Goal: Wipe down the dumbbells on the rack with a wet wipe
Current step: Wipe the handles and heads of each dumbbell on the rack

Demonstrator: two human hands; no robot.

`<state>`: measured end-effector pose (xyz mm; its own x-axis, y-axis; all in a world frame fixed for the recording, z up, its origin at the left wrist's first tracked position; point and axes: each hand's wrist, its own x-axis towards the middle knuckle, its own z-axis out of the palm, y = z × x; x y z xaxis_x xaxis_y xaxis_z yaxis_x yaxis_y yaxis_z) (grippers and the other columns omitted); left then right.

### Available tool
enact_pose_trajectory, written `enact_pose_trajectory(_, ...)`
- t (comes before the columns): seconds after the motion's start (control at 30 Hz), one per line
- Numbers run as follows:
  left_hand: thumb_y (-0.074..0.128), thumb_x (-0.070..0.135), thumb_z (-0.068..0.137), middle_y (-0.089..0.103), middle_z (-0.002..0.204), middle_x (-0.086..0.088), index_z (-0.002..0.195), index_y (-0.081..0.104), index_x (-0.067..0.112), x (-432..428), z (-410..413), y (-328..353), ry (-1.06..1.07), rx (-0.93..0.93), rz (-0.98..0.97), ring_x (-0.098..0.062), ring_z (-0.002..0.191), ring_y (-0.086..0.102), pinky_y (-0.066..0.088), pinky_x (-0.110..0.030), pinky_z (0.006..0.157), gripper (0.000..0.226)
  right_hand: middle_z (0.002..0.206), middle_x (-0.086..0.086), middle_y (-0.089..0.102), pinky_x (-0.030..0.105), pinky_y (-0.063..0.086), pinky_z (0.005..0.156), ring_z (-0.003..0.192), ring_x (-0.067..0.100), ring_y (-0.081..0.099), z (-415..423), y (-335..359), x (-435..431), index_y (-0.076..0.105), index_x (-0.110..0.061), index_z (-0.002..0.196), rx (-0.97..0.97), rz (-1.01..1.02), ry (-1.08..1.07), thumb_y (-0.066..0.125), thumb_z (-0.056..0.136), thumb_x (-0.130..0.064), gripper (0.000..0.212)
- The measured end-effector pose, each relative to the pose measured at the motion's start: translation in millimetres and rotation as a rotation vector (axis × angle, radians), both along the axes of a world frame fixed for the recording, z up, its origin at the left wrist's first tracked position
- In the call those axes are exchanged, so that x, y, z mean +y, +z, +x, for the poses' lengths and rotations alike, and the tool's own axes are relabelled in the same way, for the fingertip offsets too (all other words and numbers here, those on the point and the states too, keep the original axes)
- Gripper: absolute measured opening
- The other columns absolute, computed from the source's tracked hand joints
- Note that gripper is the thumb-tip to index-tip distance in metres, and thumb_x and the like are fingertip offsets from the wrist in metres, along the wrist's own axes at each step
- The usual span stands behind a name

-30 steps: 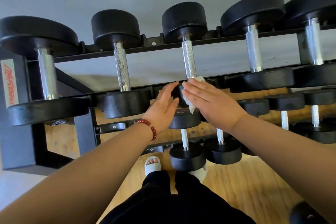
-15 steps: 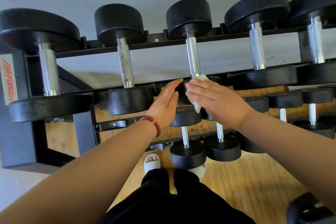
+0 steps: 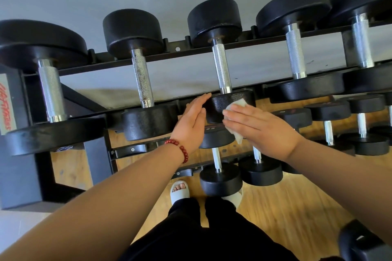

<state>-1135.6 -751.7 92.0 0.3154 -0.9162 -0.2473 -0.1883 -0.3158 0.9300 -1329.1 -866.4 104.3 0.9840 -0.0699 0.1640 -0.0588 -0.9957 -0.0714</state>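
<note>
On the top tier of the black rack [image 3: 161,57] lie 5 dumbbells side by side, handles pointing toward the person. The third dumbbell [image 3: 221,70] from the left is the one being handled. The right hand [image 3: 261,127] lies flat, fingers straight and together, pressing a white wet wipe [image 3: 237,105] against this dumbbell's near head; 1 corner of the wipe hangs below the palm. The left hand [image 3: 193,125], also with straight fingers and gripping nothing, rests its fingertips against the left side of that same head, just beside the right hand. A red bead bracelet [image 3: 180,150] circles the left wrist. Smaller dumbbells [image 3: 220,180] sit on the lower tier, above a wooden floor [image 3: 297,203].
</note>
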Motion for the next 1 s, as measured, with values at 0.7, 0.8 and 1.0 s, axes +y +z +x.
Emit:
enact_pose_trajectory(0.7,0.034,0.027,0.105,0.03,0.154,0.01,0.148,0.029,0.034,1,0,2,-0.057,-0.107,0.017,0.005,0.127,0.03,0.025,-0.014,0.103,0.044,0.149,0.017,0.042,0.049,0.04,0.106,0.139,0.033,0.035,24,-5,56,0.043,-0.001,0.141,-0.246,0.238,-0.627,0.068,0.076,0.014,0.072)
enact_pose_trajectory(0.8,0.034,0.029,0.105,0.028,0.154,0.01,0.149,0.026,0.033,1,-4,5,-0.057,-0.178,0.031,0.005,0.124,0.031,0.026,-0.006,0.097,0.045,0.147,0.018,0.043,0.047,0.034,0.107,0.138,0.031,0.036,13,-9,56,0.044,0.0,0.14,-0.213,0.185,-0.586,0.071,0.073,0.012,0.074)
enact_pose_trajectory(1.0,0.034,0.031,0.104,0.026,0.156,0.003,0.152,0.023,0.022,-4,-30,14,0.051,-0.32,0.045,-0.009,0.143,0.021,0.019,-0.026,0.117,0.05,0.146,0.019,0.045,0.05,0.052,0.094,0.133,0.036,0.046,4,-5,20,0.04,-0.003,0.141,-0.111,0.122,-0.4,0.081,0.06,0.014,0.092)
